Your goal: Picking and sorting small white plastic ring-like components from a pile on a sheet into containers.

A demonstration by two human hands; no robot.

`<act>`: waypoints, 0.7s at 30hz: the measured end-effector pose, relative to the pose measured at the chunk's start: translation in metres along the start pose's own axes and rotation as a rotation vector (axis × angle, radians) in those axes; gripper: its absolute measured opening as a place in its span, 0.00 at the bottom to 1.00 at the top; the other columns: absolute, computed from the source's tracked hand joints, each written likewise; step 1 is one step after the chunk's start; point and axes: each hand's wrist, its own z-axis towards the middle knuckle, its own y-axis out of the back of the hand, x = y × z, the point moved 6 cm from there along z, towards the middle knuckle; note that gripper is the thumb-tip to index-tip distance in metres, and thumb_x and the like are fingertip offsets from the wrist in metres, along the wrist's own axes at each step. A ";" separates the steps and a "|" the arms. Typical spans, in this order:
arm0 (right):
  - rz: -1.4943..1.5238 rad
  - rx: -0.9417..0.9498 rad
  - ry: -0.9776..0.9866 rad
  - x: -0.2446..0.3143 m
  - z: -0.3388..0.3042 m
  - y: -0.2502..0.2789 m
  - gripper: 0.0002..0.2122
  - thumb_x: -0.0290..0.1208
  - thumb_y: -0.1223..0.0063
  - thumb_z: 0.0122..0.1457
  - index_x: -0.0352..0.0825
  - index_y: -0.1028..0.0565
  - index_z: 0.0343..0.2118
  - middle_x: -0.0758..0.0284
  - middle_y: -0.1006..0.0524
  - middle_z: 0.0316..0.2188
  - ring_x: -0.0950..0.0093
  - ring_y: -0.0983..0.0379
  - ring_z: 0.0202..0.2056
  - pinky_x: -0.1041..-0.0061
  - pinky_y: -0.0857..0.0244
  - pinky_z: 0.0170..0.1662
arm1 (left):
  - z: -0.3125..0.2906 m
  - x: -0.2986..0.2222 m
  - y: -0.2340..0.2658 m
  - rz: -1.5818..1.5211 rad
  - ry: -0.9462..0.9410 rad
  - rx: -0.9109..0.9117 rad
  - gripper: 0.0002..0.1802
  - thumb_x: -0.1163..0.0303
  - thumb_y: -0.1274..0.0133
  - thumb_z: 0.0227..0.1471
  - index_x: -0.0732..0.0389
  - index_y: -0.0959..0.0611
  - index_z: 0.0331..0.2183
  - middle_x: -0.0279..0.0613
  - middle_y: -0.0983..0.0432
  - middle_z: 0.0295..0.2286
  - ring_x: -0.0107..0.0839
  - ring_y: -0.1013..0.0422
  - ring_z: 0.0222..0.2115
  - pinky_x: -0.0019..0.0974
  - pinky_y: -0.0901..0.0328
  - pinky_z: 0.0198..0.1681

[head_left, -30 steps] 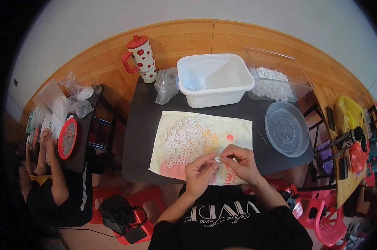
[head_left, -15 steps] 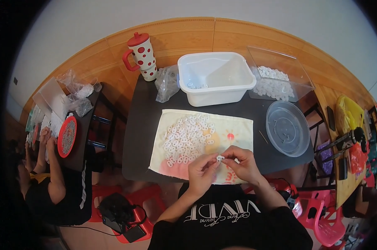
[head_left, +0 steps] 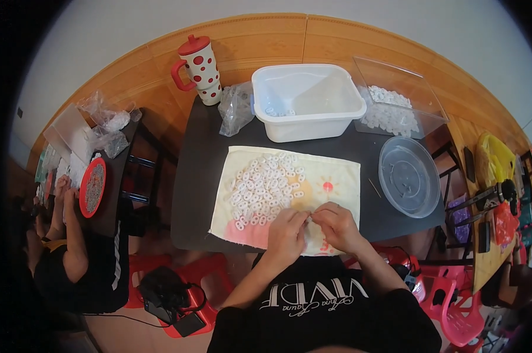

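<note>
The left hand (head_left: 287,233) and right hand (head_left: 339,227) now pinch together, covering the small white piece visible a moment ago, probably still held between them above the towel (head_left: 349,177), its handling unfinished.

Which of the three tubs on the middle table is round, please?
The shallow clear tub right of the cloth; the deep white tub and the clear box of white pieces are both four-sided.
</note>
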 end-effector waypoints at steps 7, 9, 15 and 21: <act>0.018 0.018 -0.027 -0.002 -0.001 0.001 0.12 0.10 0.48 0.43 0.28 0.22 0.32 0.58 0.22 0.32 0.60 0.24 0.34 0.69 0.29 0.38 | 0.002 0.000 -0.001 -0.003 0.008 -0.003 0.14 0.82 0.46 0.45 0.65 0.19 0.38 0.49 0.27 0.26 0.49 0.29 0.31 0.47 0.35 0.32; 0.006 0.019 -0.017 -0.002 -0.002 0.001 0.12 0.10 0.48 0.43 0.28 0.22 0.32 0.58 0.22 0.33 0.60 0.24 0.34 0.69 0.29 0.38 | 0.002 0.000 0.000 -0.005 0.020 0.007 0.14 0.82 0.46 0.45 0.65 0.19 0.38 0.49 0.28 0.26 0.50 0.29 0.31 0.47 0.35 0.32; -0.008 -0.006 0.038 0.002 -0.001 0.000 0.11 0.12 0.46 0.44 0.29 0.22 0.32 0.60 0.24 0.33 0.61 0.25 0.34 0.68 0.31 0.36 | 0.001 0.003 0.000 -0.045 0.023 0.008 0.12 0.82 0.44 0.44 0.65 0.18 0.35 0.49 0.28 0.26 0.49 0.29 0.30 0.47 0.35 0.32; -0.040 -0.003 0.108 0.010 0.002 0.002 0.10 0.16 0.45 0.43 0.30 0.22 0.32 0.62 0.25 0.32 0.61 0.26 0.35 0.67 0.31 0.36 | 0.002 0.003 0.004 -0.083 -0.001 0.035 0.10 0.82 0.42 0.43 0.65 0.17 0.33 0.48 0.28 0.26 0.48 0.30 0.30 0.45 0.35 0.32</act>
